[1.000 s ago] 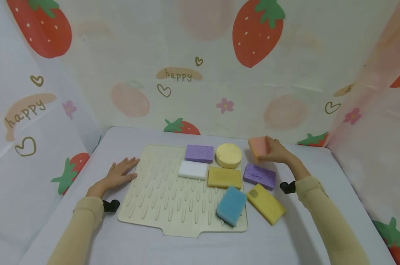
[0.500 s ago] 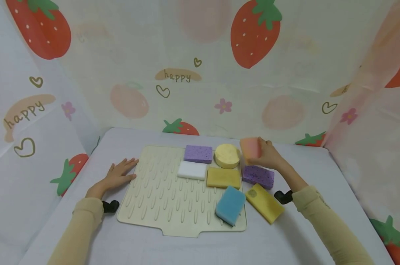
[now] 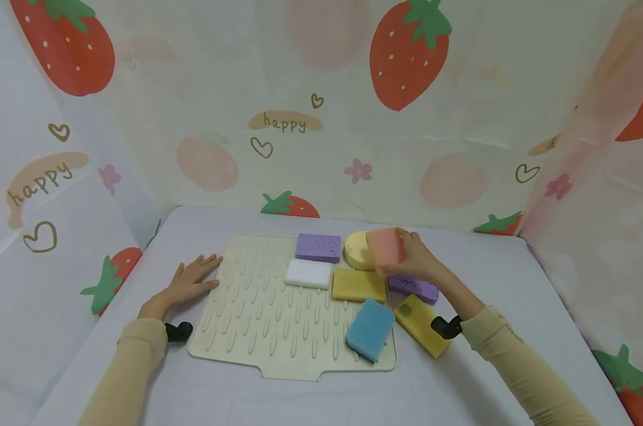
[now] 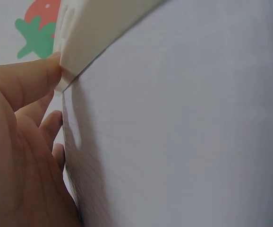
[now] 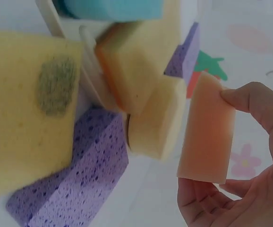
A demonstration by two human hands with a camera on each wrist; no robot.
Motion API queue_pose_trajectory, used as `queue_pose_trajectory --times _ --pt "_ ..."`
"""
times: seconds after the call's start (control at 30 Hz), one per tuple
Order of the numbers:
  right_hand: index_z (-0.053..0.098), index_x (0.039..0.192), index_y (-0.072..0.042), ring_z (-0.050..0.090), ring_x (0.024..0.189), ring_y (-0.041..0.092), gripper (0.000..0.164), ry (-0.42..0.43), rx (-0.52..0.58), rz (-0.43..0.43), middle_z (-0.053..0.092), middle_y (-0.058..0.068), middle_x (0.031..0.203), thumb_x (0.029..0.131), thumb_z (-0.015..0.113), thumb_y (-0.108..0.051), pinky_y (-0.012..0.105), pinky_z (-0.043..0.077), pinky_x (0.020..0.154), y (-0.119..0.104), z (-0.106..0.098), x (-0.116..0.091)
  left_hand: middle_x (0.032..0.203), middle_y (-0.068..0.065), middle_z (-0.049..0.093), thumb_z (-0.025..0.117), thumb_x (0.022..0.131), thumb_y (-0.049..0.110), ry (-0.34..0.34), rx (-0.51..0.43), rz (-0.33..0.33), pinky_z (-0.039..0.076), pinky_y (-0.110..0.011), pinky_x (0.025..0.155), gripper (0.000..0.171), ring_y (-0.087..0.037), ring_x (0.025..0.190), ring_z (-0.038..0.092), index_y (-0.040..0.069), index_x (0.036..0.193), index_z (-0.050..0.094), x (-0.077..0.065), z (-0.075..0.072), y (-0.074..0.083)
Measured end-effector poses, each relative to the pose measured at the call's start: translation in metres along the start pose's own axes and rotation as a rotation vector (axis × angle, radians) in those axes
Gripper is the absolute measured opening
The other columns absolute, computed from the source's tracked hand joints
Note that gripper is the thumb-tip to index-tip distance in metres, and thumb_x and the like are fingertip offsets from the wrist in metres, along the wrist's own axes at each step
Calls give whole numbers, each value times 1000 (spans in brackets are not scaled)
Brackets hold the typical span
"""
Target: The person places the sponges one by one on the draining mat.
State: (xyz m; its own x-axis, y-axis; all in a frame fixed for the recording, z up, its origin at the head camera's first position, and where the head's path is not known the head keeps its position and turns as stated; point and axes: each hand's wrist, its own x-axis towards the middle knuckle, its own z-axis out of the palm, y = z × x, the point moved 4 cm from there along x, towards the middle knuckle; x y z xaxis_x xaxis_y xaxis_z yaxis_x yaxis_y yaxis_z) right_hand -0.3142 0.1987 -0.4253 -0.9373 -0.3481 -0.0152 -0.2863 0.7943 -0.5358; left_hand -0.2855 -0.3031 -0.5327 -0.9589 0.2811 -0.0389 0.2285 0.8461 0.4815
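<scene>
My right hand (image 3: 420, 260) pinches a pink-orange sponge (image 3: 386, 247) between thumb and fingers, off the table; in the right wrist view the sponge (image 5: 207, 132) is tilted upright. In the head view it partly hides a round pale-yellow sponge (image 3: 357, 251). My left hand (image 3: 188, 281) rests with fingers spread at the left edge of a cream ridged mat (image 3: 257, 319). The left wrist view has the thumb (image 4: 30, 81) touching the mat's edge (image 4: 98, 33). On the mat lie a purple sponge (image 3: 318, 247), a white sponge (image 3: 308, 273), a mustard-yellow sponge (image 3: 357, 286) and a blue sponge (image 3: 370, 329).
Right of the mat, a darker-pored purple sponge (image 3: 417, 290) and a yellow sponge with a round dark mark (image 3: 420, 325) lie on the white table (image 3: 513, 284). Strawberry-print cloth walls (image 3: 300, 59) enclose the back and sides.
The right hand has carried the pink-orange sponge leftward, from beyond the mat's right side to over the round sponge and the mat's back right corner. My left hand has stayed put.
</scene>
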Motion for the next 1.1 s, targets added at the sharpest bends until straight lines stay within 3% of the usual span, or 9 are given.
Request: queue_pose_trajectory --times 0.3,0.87,1.1 --pt "21 144 2 49 105 34 102 -21 34 -6 41 28 125 69 77 -40 50 45 87 -17 16 -4 150 -21 23 52 91 40 -1 3 0 -4 -67 104 66 -45 138 9 8 144 30 0 -2 3" --pt "15 147 -3 51 98 29 109 -75 76 62 39 23 126 67 78 -44 41 49 79 -49 40 -21 150 -21 23 52 91 41 -2 2 3 -4 -67 104 66 -46 138 10 9 144 31 0 -1 3" --pt "15 147 -2 52 97 27 114 -77 69 45 41 23 126 64 79 -47 41 49 79 -59 51 -27 150 -21 23 52 91 40 -1 -2 5 -5 -67 104 65 -45 138 10 8 145 30 -1 0 3"
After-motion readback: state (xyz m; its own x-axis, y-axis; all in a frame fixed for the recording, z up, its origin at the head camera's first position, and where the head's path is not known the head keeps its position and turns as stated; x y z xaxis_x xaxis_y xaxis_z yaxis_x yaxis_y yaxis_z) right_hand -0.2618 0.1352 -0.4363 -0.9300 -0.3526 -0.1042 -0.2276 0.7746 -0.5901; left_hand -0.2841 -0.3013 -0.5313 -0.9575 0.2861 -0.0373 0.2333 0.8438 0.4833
